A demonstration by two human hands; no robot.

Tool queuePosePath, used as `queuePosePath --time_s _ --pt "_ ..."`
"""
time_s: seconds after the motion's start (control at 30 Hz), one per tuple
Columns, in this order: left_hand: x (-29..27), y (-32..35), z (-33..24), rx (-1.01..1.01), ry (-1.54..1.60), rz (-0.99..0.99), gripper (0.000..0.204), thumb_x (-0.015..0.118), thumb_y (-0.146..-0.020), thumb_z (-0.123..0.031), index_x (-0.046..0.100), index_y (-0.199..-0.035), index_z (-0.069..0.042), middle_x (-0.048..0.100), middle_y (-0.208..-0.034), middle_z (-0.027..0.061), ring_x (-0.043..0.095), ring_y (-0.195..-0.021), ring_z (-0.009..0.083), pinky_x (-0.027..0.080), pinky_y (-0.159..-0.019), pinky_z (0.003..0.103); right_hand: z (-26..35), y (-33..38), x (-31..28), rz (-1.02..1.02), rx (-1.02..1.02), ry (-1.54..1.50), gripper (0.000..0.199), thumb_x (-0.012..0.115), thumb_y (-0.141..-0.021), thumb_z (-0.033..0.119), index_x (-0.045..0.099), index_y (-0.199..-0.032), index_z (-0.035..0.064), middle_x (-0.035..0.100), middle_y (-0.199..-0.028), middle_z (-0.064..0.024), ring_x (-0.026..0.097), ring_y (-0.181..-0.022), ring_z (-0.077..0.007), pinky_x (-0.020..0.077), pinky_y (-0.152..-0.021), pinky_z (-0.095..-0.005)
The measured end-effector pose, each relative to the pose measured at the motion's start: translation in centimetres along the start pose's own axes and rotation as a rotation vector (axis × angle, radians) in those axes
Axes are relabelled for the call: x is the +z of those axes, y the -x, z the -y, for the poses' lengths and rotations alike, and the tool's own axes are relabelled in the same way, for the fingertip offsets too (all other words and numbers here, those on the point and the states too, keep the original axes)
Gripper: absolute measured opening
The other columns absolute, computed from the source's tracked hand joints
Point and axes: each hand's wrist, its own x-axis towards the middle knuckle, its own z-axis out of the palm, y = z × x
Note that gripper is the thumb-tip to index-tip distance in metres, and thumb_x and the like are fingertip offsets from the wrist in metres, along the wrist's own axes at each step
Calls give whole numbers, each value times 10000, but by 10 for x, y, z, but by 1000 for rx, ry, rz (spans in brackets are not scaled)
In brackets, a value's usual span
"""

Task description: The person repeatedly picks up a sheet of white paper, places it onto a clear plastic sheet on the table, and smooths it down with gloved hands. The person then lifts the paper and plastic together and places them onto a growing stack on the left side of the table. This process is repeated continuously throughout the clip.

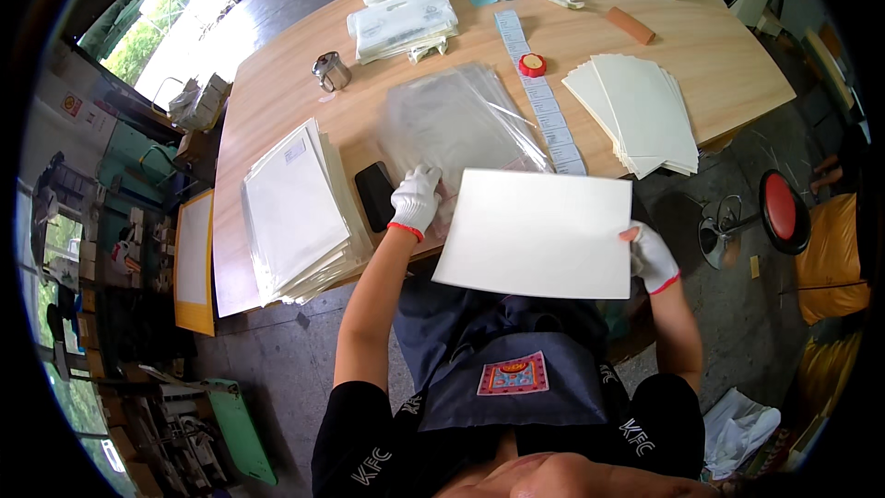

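Note:
A blank white sheet [539,235] of paper or thin card is held over the near table edge. My right hand [653,256], in a white glove with a red cuff and bare fingertips, grips its right edge, thumb on top. My left hand [417,198], gloved alike, is closed at the near left corner of a clear plastic bag [461,115] on a flat pile of such bags. Its fingertips are partly hidden. A black phone [374,195] lies just left of that hand. Further left, a stack of white sheets in clear bags [300,203] reaches the table's near edge.
Right of the bags runs a strip of labels [553,124] under a red round object [532,65]. A fanned stack of white sheets [641,115] lies at the right. A metal mug [330,72] and packed white bundles [406,20] stand farther back. A red-seated stool [782,212] is right of the table.

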Motion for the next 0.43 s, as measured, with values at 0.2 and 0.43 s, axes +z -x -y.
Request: queuePosePath --time_s 0.2,0.43 --pt "10 3 15 49 133 -119 283 577 -663 -38 574 -933 -122 562 -990 86 538 -974 296 478 -746 402 -43 -18 6 -48 14 -254 423 534 -769 86 486 -1177 -16 599 -1052 -115 619 -880 -189 521 -725 -281" --pt "4 7 24 -167 122 -205 330 608 -639 -46 605 -954 -146 567 -1046 100 531 -985 297 461 -821 361 -88 -44 -13 -227 -121 -272 309 581 -770 57 528 -1073 32 605 -930 -42 601 -730 -127 508 -577 -229"
